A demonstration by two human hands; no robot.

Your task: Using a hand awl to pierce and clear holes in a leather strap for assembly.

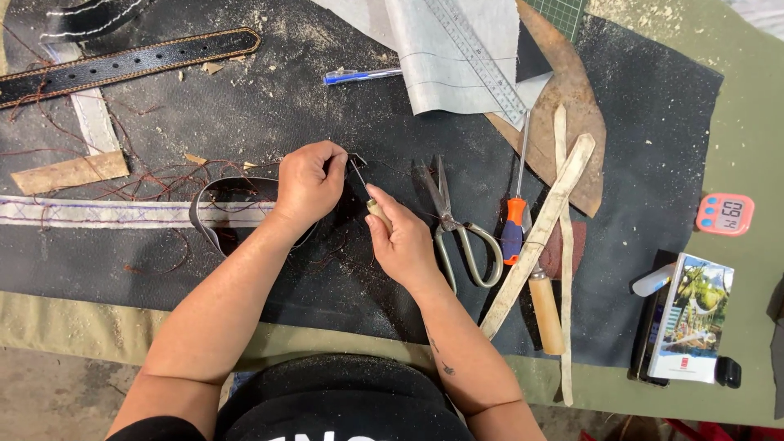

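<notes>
— Starting at the left, what lies on the desk?

— A long black leather belt with tan stitching lies flat along the top left on a black leather sheet, out of the working area. Below it runs a white stitched strip, with reddish thread tangled over it.

— And the hands?

— The left hand is pressed together, pinching the end of a curved black leather strap and holding it up off the sheet, seemingly to steady it. The right hand is closed around a wooden-handled awl, its thin metal point angled up to the pinched end just beside the left fingers.

— To the right of them?

— Steel scissors lie near, then an orange and blue screwdriver, pale leather strips and a second wooden-handled tool, all within reach.

— Any packages?

— Near the right edge a small upright white box with a colourful picture lies on a dark flat device. Above it sits a rounded pink digital timer.
</notes>
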